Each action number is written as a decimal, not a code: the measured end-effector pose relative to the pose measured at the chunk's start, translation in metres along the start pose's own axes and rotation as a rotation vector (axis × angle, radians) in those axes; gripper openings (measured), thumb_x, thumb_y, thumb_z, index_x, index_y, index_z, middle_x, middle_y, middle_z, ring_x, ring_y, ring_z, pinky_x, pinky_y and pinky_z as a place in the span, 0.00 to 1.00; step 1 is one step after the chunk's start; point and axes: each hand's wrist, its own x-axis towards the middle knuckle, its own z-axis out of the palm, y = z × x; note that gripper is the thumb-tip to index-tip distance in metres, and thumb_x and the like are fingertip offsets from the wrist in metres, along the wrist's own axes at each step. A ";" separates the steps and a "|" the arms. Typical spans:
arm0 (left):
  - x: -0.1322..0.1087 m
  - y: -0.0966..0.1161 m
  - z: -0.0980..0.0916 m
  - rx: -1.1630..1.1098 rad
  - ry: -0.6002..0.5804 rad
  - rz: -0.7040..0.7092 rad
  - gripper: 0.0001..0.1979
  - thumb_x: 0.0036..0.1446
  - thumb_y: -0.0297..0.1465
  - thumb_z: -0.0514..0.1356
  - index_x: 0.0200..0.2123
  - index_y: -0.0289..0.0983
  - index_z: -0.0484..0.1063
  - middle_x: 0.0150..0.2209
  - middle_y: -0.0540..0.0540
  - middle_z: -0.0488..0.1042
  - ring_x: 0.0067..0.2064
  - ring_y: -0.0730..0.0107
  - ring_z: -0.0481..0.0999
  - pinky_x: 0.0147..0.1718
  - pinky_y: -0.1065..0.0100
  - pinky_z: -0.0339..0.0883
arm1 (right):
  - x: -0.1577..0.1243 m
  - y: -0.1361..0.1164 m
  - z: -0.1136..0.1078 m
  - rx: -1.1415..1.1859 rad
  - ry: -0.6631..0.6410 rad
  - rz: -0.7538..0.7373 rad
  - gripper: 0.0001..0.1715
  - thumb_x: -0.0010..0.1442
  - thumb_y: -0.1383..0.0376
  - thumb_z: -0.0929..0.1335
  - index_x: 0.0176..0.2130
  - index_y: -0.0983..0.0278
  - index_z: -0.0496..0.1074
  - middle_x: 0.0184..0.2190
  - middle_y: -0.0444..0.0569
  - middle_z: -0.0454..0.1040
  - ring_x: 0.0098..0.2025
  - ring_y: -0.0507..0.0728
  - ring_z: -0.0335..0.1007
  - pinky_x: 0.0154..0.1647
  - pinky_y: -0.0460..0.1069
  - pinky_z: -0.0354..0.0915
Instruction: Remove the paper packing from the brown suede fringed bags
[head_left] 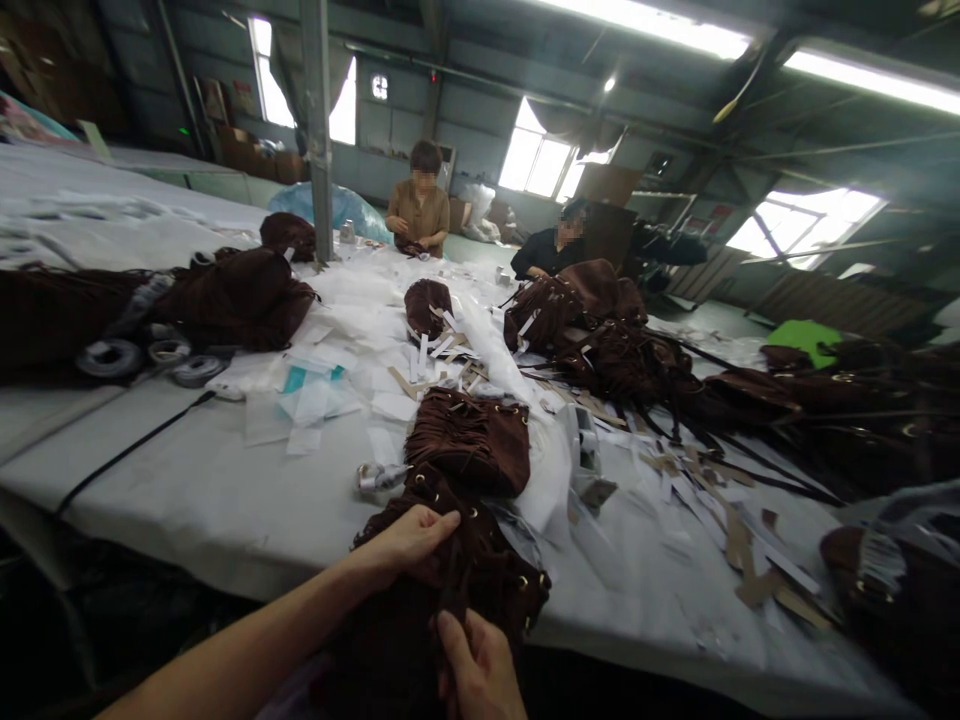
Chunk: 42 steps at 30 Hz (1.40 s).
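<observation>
Sagging at bottom centre, a brown fringed bag point(491, 590) is clasped by the left hand point(405, 545) and pinched by the right hand point(480, 670); judged soft and limp, it is best gripped at its eyeleted rim.

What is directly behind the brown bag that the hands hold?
A second fringed bag lies on the table just behind the held bag, with white paper scraps beyond. What lies under either bag is covered.
</observation>
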 end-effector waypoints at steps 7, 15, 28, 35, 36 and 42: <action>-0.022 -0.011 0.010 0.108 -0.103 0.181 0.19 0.45 0.43 0.65 0.21 0.32 0.69 0.19 0.55 0.65 0.23 0.77 0.62 0.23 0.74 0.55 | -0.004 0.026 0.012 -0.368 0.366 -0.324 0.30 0.62 0.44 0.57 0.31 0.61 0.74 0.26 0.51 0.78 0.29 0.57 0.75 0.32 0.47 0.63; -0.024 -0.013 0.010 -0.011 -0.142 0.081 0.25 0.48 0.55 0.57 0.28 0.36 0.65 0.21 0.48 0.73 0.20 0.71 0.71 0.21 0.71 0.64 | -0.006 0.060 -0.030 -0.502 0.800 -0.184 0.35 0.60 0.53 0.64 0.61 0.64 0.58 0.46 0.60 0.75 0.44 0.66 0.74 0.39 0.55 0.68; -0.012 -0.009 -0.014 -0.438 -0.109 -0.008 0.18 0.46 0.40 0.67 0.35 0.33 0.71 0.26 0.47 0.76 0.23 0.68 0.76 0.21 0.71 0.68 | 0.044 -0.019 -0.047 -0.878 0.528 -1.026 0.30 0.56 0.77 0.59 0.57 0.64 0.63 0.48 0.53 0.73 0.51 0.58 0.66 0.51 0.55 0.62; -0.007 -0.006 -0.014 -0.499 -0.059 -0.052 0.13 0.40 0.34 0.69 0.27 0.32 0.74 0.23 0.47 0.76 0.24 0.71 0.74 0.27 0.69 0.69 | 0.051 -0.008 -0.031 -1.091 0.392 -1.045 0.29 0.58 0.77 0.58 0.56 0.64 0.66 0.39 0.51 0.76 0.41 0.57 0.67 0.44 0.53 0.57; -0.007 -0.006 -0.014 -0.501 -0.061 -0.075 0.13 0.40 0.35 0.69 0.28 0.31 0.74 0.24 0.47 0.76 0.25 0.69 0.75 0.28 0.67 0.69 | 0.050 -0.003 -0.035 -1.098 0.407 -1.049 0.28 0.58 0.77 0.58 0.55 0.65 0.67 0.36 0.50 0.77 0.38 0.57 0.67 0.42 0.53 0.57; -0.005 -0.005 -0.017 -0.518 -0.083 -0.146 0.16 0.43 0.37 0.68 0.31 0.31 0.75 0.28 0.42 0.78 0.30 0.65 0.78 0.36 0.62 0.69 | 0.020 0.003 -0.059 -1.035 0.422 -1.083 0.18 0.55 0.73 0.62 0.43 0.61 0.74 0.36 0.49 0.79 0.36 0.57 0.71 0.38 0.52 0.61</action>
